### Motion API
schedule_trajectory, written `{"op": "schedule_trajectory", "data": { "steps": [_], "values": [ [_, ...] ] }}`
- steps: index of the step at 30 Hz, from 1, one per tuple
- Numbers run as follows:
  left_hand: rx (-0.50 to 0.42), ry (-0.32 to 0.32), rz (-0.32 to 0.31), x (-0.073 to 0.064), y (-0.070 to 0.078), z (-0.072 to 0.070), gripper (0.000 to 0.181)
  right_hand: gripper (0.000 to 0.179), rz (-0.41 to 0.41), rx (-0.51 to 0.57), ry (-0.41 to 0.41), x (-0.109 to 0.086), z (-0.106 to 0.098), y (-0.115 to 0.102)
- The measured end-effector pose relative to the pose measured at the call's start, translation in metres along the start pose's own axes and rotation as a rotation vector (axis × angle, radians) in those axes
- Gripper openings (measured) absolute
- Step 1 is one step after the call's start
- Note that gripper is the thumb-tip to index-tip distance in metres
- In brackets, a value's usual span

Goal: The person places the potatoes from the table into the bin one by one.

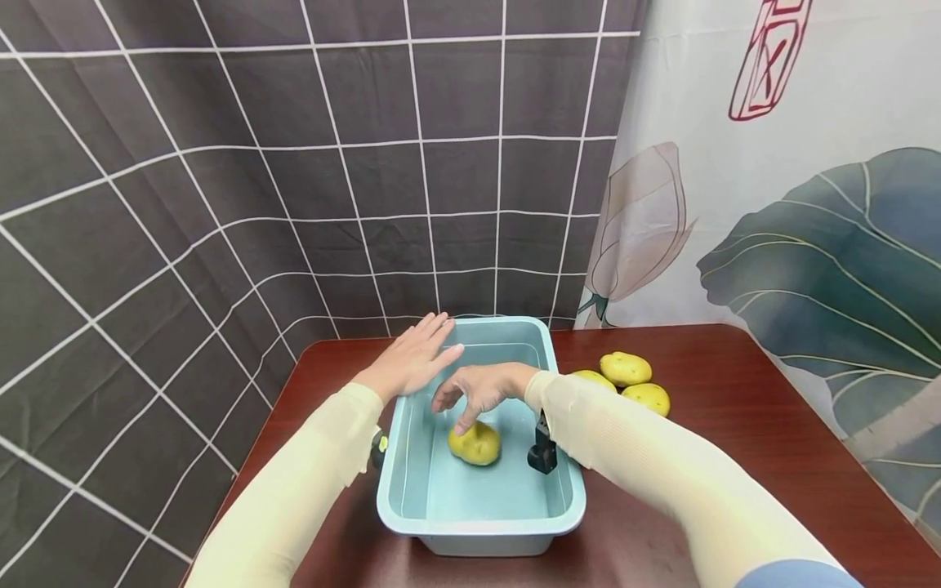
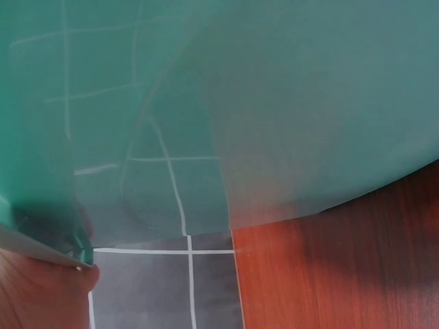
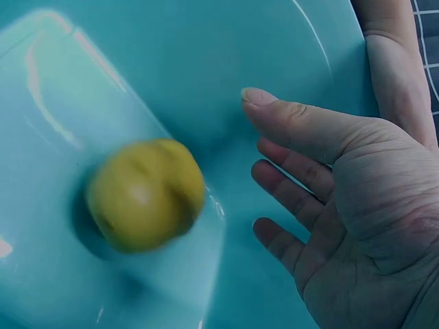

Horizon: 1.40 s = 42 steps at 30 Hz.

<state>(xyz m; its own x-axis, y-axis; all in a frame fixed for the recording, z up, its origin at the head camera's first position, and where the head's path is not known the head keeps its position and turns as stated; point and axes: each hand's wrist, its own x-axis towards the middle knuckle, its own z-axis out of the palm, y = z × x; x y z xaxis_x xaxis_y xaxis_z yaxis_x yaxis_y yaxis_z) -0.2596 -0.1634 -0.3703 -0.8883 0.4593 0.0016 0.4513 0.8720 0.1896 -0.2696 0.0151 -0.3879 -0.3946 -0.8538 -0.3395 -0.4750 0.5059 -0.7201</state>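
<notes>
A light blue plastic basin [image 1: 481,529] stands on the table, and a single yellow potato [image 1: 476,447] lies on its floor. My left hand [image 1: 410,358] rests at the basin's left rim with its fingers straight. In the left wrist view part of that hand [image 2: 41,291] shows at the lower left, against the rim. Over the basin, my right hand [image 1: 487,389] hangs above the potato with loosely bent fingers and holds nothing. The right wrist view shows a gap between this hand [image 3: 370,199] and the potato [image 3: 145,195], which looks slightly blurred.
On the reddish-brown table [image 1: 735,425], to the right of the basin, sits a group of yellow potatoes [image 1: 625,369], one partly hidden by my right sleeve [image 1: 632,441]. A dark gridded curtain [image 1: 456,180] hangs behind and to the left, a white floral one [image 1: 662,98] at right.
</notes>
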Motion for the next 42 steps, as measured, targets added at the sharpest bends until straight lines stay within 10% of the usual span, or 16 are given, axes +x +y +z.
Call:
{"op": "schedule_trajectory", "data": {
  "steps": [42],
  "values": [
    [-0.03,0.015,-0.013,0.0012,-0.002,0.004,0.075,0.058,0.048,0.028,0.055,-0.002,-0.0031,0.0017]
  ]
}}
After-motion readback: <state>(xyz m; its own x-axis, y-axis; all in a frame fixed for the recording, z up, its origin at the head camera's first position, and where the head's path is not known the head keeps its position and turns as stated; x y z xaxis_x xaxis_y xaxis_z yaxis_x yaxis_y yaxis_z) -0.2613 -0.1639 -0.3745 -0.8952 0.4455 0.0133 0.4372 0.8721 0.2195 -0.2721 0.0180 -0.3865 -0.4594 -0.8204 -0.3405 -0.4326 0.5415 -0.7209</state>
